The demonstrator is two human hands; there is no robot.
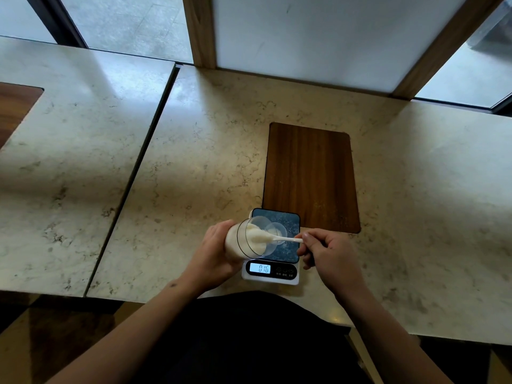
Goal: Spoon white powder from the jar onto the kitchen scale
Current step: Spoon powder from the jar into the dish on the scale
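Observation:
A clear jar (243,239) of white powder lies tilted on its side, mouth to the right, in my left hand (213,253), over the left part of the kitchen scale (288,278). My right hand (327,250) pinches the handle of a white spoon (285,239), whose bowl sits heaped with powder at the jar's mouth. The scale has a dark speckled platform (291,245) and a lit display (260,268) that reads about 016. A small clear dish (277,230) seems to rest on the platform, partly hidden by the jar.
A dark wooden panel (310,176) lies flush in the marble counter (207,162) just beyond the scale. A seam (149,139) splits the counter at the left. A white wood-framed panel (318,37) stands at the back. The counter's front edge runs just below the scale.

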